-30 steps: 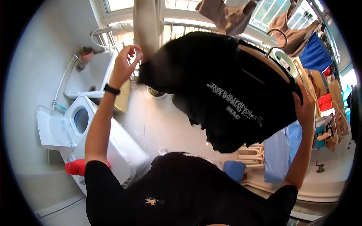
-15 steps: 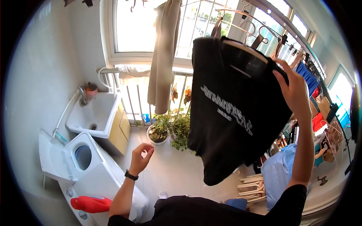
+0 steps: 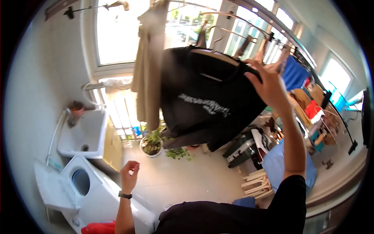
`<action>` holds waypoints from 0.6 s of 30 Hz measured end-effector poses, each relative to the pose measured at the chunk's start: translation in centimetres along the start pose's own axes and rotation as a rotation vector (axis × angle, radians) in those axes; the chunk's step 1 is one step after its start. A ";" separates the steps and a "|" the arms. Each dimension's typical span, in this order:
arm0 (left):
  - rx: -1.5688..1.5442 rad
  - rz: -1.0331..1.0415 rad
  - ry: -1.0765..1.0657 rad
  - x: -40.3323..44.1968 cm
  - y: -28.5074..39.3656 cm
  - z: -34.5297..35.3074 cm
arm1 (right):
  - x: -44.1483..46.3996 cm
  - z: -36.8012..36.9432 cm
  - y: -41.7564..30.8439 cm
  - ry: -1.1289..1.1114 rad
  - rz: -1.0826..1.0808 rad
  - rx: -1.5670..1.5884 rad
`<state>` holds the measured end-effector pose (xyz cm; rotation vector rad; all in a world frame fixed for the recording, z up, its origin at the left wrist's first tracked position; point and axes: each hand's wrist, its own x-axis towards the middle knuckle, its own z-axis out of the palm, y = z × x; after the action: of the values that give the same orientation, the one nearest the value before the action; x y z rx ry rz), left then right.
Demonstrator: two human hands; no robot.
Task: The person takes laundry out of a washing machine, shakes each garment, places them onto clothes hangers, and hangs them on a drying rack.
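Note:
A black T-shirt [image 3: 218, 91] with white lettering across its front hangs on a light-coloured hanger [image 3: 216, 56], just below the drying rail. My right hand [image 3: 269, 84] grips the shirt at its shoulder near the neckline, with the thumb in front; the fingers behind the cloth are partly hidden. My left hand [image 3: 129, 174], with a dark band at the wrist, is held low above the floor. Its fingers are curled in and I see nothing in them. The shirt's left side is beside a beige curtain-like cloth [image 3: 150, 74].
A washing machine [image 3: 105, 195] with its lid up is at lower left, a red bottle [image 3: 97, 228] on it. Behind it stands a sink [image 3: 83, 132]. Potted plants [image 3: 152, 144] are by the railing. Folded hangers [image 3: 257, 184] and a blue bag [image 3: 290, 167] lie at right.
The shirt has moved left and up toward the beige cloth and swung outward, with my right hand still on it. My left hand is lower and further left. The whole view has shifted.

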<state>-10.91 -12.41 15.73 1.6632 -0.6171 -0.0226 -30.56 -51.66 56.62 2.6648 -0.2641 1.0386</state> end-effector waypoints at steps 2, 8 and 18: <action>-0.016 0.015 -0.035 1.0 0.2 0.2 | -1.7 -0.6 -0.3 -0.083 0.055 0.074; -0.038 0.136 -0.181 5.6 2.5 3.1 | -5.6 -3.2 1.4 -0.140 0.127 0.080; -0.005 0.447 -0.390 12.5 12.1 11.6 | -14.3 -8.0 5.3 -0.312 0.187 -0.158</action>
<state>-8.96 -28.75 28.59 1.4921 -1.2731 -0.0245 -47.43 -53.17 53.50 2.6852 -0.6398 0.6127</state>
